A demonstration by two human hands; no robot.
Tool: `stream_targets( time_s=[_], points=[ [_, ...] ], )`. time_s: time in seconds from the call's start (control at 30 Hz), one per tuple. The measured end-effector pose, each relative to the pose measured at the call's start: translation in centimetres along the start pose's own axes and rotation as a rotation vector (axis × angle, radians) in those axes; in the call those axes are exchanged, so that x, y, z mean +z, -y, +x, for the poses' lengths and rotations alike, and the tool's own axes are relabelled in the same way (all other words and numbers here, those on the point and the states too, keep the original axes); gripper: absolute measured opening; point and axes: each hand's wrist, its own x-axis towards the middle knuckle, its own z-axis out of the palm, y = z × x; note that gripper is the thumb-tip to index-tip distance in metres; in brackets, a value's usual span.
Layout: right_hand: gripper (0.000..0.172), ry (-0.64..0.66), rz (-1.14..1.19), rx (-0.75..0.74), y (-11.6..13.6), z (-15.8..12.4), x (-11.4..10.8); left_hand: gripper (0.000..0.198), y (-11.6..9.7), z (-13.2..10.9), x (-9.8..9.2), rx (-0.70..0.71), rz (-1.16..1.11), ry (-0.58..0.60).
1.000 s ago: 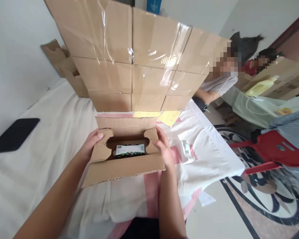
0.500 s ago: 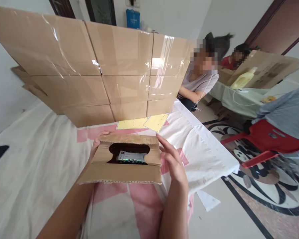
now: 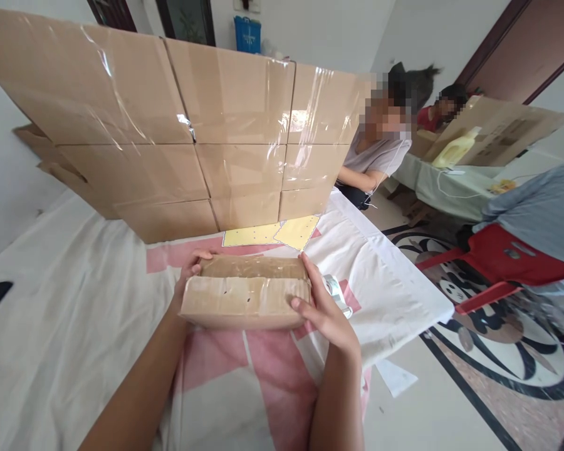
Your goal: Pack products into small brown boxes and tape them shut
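Note:
A small brown cardboard box (image 3: 244, 297) is held between my two hands, low over the cloth-covered table. My left hand (image 3: 190, 275) grips its left end, fingers curled round the far corner. At the right end, my right hand (image 3: 322, 307) has its thumb on the near face and its fingers along the side. The near face looks closed, and whatever is inside is hidden. Just behind my right hand lies a roll of clear tape (image 3: 338, 294), partly covered by the fingers. Beyond the box, two yellow paper sheets (image 3: 298, 232) lie on the cloth.
A wall of taped cardboard boxes (image 3: 244, 131) stands at the back of the table (image 3: 390, 300). To the right, a person (image 3: 376, 156) sits behind the table's edge, and a red chair (image 3: 517, 257) holds another person. A white paper scrap (image 3: 397, 378) lies on the floor.
The top flap of the box has folded over, covering the opening where a silvery packet showed. My right thumb now presses on the near face. The tape roll has come into view.

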Motion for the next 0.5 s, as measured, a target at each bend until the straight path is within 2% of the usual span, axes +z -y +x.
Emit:
stream_targets(
  time_s=[0.1, 0.2, 0.3, 0.33, 0.4, 0.47, 0.5],
  points=[
    [0.087, -0.033, 0.014, 0.06, 0.4, 0.2, 0.4, 0.034, -0.6, -0.6, 0.3, -0.019, -0.103, -0.037],
    [0.087, -0.061, 0.03, 0.101, 0.4, 0.4, 0.7, 0.039, -1.2, -0.7, 0.7, 0.005, -0.064, -0.032],
    [0.087, -0.073, 0.015, 0.115, 0.1, 0.6, 0.8, 0.045, -2.8, -0.4, 1.3, 0.124, 0.016, -0.034],
    [0.086, -0.076, 0.005, 0.114, 0.0, 0.7, 0.8, 0.042, -3.6, -0.4, 1.6, 0.201, 0.029, -0.075],
    [0.086, -0.084, 0.001, 0.096, -0.3, 0.7, 0.9, 0.03, -5.9, -1.0, 2.4, 0.403, 0.051, -0.229],
    [0.086, -0.092, 0.029, 0.073, -0.5, 0.8, 0.9, 0.021, -8.8, -2.7, 3.3, 0.61, 0.077, -0.433],
    [0.087, -0.096, 0.049, 0.063, -0.6, 0.8, 1.0, 0.022, -10.3, -3.9, 3.7, 0.662, 0.103, -0.503]
  ],
)
